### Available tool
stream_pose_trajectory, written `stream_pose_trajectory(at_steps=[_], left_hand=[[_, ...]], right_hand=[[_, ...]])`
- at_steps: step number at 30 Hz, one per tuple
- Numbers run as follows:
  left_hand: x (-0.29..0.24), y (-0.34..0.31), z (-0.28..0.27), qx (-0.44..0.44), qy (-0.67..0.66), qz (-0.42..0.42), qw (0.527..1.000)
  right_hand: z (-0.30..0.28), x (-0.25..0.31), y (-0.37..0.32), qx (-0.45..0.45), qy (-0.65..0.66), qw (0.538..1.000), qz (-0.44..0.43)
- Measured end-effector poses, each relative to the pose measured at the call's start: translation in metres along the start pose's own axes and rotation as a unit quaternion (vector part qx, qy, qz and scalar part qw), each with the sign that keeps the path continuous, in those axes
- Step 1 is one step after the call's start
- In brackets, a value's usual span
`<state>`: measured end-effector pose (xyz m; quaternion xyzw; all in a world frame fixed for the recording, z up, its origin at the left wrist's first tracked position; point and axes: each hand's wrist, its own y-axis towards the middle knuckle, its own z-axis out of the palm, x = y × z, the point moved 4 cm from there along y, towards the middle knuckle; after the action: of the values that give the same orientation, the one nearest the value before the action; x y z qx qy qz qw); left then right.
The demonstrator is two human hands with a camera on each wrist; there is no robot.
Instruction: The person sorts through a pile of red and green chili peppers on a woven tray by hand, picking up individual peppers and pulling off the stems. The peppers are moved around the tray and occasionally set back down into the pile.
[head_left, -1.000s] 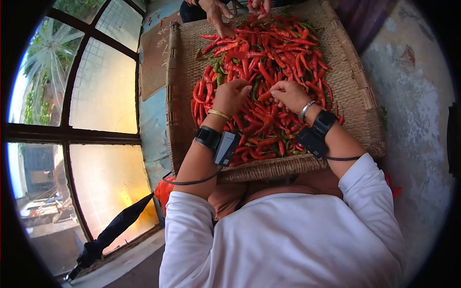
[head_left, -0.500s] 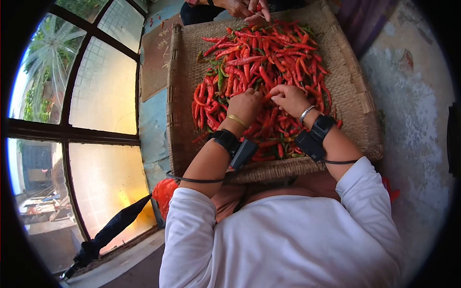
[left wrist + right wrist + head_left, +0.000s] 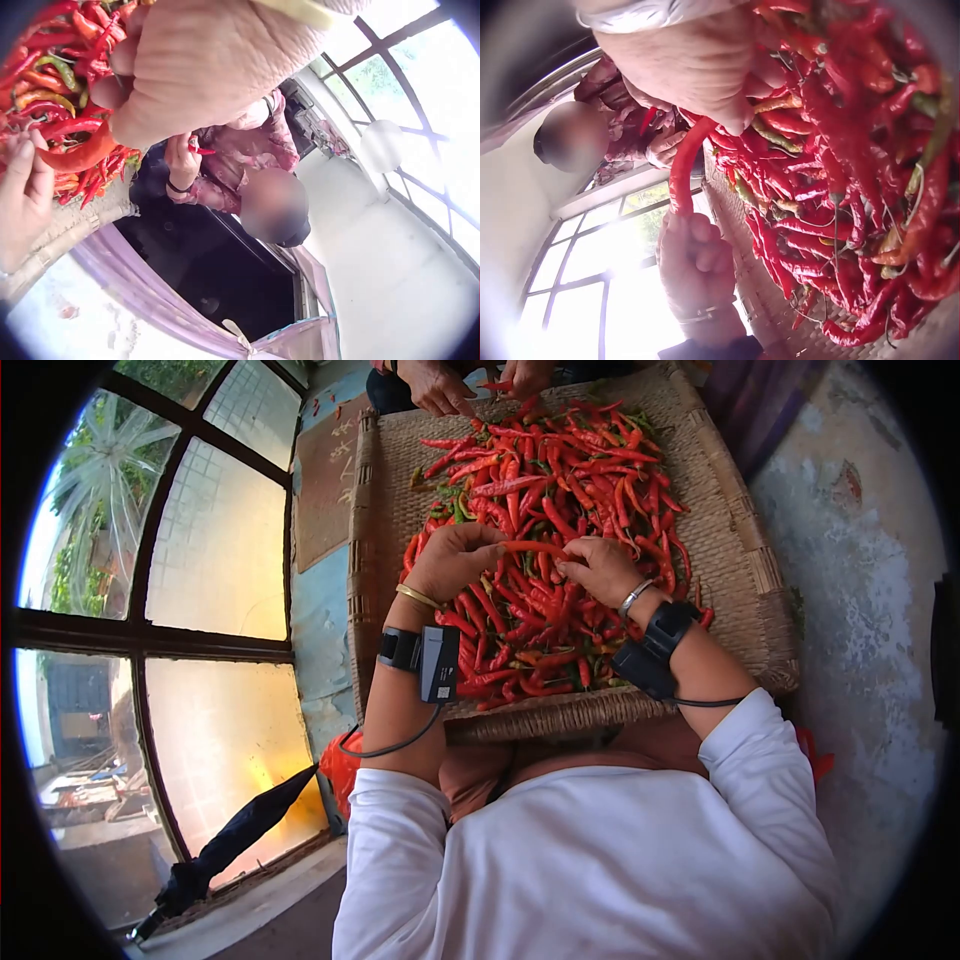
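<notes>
One long red chili point(image 3: 535, 547) spans the gap between the two hands, above the heap of chilies point(image 3: 520, 600). My left hand point(image 3: 455, 563) pinches one end of it, with the fingers curled. At its other end my right hand point(image 3: 604, 570) grips it between thumb and fingers. The right wrist view shows the chili point(image 3: 682, 169) slightly curved, running from the left hand point(image 3: 697, 262) up to the right hand point(image 3: 690, 64). In the left wrist view the chili point(image 3: 79, 154) passes between the left hand point(image 3: 202, 64) and the right hand point(image 3: 26, 202).
A woven tray point(image 3: 745, 560) holds the heap, mostly red with a few green chilies. Another person's hands point(image 3: 435, 385) are at its far edge, with a red chili. A window point(image 3: 215, 550) and a folded umbrella point(image 3: 235, 835) stand at the left; a wall point(image 3: 860, 610) is at the right.
My left hand has moved left and a little up from beside the right hand, and the chili now stretches between them. The right hand has barely moved. The other person's hands have shifted.
</notes>
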<state>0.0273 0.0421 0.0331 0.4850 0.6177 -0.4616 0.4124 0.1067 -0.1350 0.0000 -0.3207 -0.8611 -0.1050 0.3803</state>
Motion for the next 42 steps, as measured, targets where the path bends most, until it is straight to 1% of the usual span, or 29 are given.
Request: stream_pose_trajectory(at_steps=[2,4,5,6,8,9,10,11,12,13,15,16,18,20,23,24,26,27,28,29,30,32,34,36,37,39,40,41,42], left_hand=[[-0.003,-0.003,-0.012,-0.01,-0.02,-0.026,0.999],[0.004,0.002,-0.027,-0.095,-0.164,0.041,0.981],[0.01,0.005,-0.033,-0.172,-0.218,0.062,0.959],[0.013,0.008,-0.029,-0.172,-0.218,0.062,0.959],[0.023,0.008,-0.033,-0.343,-0.065,0.075,0.934],[0.012,0.005,-0.031,-0.379,0.19,0.13,0.897],[0.014,0.005,-0.019,-0.321,0.277,0.12,0.898],[0.018,0.007,-0.002,-0.242,0.269,0.129,0.923],[0.007,0.004,0.02,-0.157,0.251,0.097,0.95],[0.008,0.004,0.041,-0.094,0.342,0.086,0.931],[0.016,0.004,0.072,0.051,0.411,0.039,0.909],[0.015,0.001,0.078,0.051,0.41,0.04,0.91],[0.011,-0.004,0.088,0.099,0.502,0.043,0.858],[0.013,-0.005,0.089,0.127,0.5,0.018,0.857],[0.019,-0.006,0.088,0.153,0.504,0.017,0.85],[0.017,-0.006,0.085,0.16,0.475,0.036,0.865],[0.018,-0.006,0.076,0.168,0.445,0.054,0.878],[0.014,-0.006,0.07,0.161,0.421,0.075,0.89],[0.009,-0.007,0.065,0.154,0.396,0.095,0.9],[0.006,-0.009,0.059,0.145,0.384,0.076,0.909],[0.006,-0.009,0.053,0.144,0.385,0.074,0.908],[0.008,-0.004,0.034,0.127,0.306,0.023,0.943],[0.008,-0.004,0.012,0.119,0.269,0.011,0.956],[0.005,-0.006,-0.009,0.08,0.152,-0.043,0.984],[0.005,-0.005,-0.015,0.08,0.153,-0.043,0.984],[0.006,0.0,-0.038,-0.104,-0.037,-0.022,0.994],[0.01,0.005,-0.037,-0.104,-0.037,-0.022,0.994],[0.009,0.008,-0.043,-0.238,-0.031,0.065,0.968],[0.01,0.006,-0.049,-0.366,-0.025,0.15,0.918]], right_hand=[[-0.002,-0.011,-0.001,-0.077,-0.012,0.997,0.014],[-0.002,-0.018,0.001,-0.077,-0.026,0.997,0.018],[-0.003,-0.02,0.001,-0.078,-0.041,0.996,0.021],[-0.004,-0.019,0.001,-0.079,-0.042,0.996,0.022],[-0.002,-0.019,0.0,-0.044,-0.043,0.998,0.031],[-0.002,-0.018,0.0,-0.044,-0.044,0.998,0.03],[-0.002,-0.017,-0.001,-0.052,-0.04,0.997,0.033],[-0.002,-0.016,-0.001,-0.059,-0.035,0.997,0.036],[-0.001,-0.016,0.0,-0.059,-0.035,0.997,0.036],[0.0,-0.018,0.0,-0.06,-0.033,0.997,0.04],[-0.001,-0.023,0.001,-0.062,-0.033,0.996,0.045],[0.0,-0.025,0.001,-0.042,-0.04,0.997,0.042],[0.0,-0.026,0.0,-0.022,-0.046,0.998,0.039],[0.001,-0.023,-0.003,0.019,-0.003,0.999,0.05],[0.002,-0.009,-0.005,0.055,-0.018,0.998,0.026],[0.005,-0.012,-0.004,0.055,-0.017,0.998,0.026],[0.011,-0.009,-0.003,0.04,-0.067,0.993,-0.087],[0.01,-0.006,-0.003,0.041,-0.066,0.993,-0.086],[0.011,-0.003,-0.004,0.075,-0.096,0.989,-0.081],[0.012,0.0,-0.005,0.109,-0.126,0.983,-0.077],[0.011,0.003,-0.006,0.11,-0.124,0.983,-0.079],[0.013,0.004,-0.01,0.162,-0.123,0.978,-0.055],[0.012,0.007,-0.012,0.168,-0.125,0.977,-0.039],[0.013,0.006,-0.013,0.173,-0.128,0.976,-0.024],[0.015,0.004,-0.013,0.167,-0.132,0.977,-0.025],[0.018,0.0,-0.012,0.16,-0.135,0.977,-0.026],[0.019,-0.001,-0.011,0.158,-0.148,0.976,-0.032],[0.02,-0.001,-0.01,0.157,-0.16,0.974,-0.038],[0.021,-0.001,-0.011,0.157,-0.159,0.974,-0.037]])
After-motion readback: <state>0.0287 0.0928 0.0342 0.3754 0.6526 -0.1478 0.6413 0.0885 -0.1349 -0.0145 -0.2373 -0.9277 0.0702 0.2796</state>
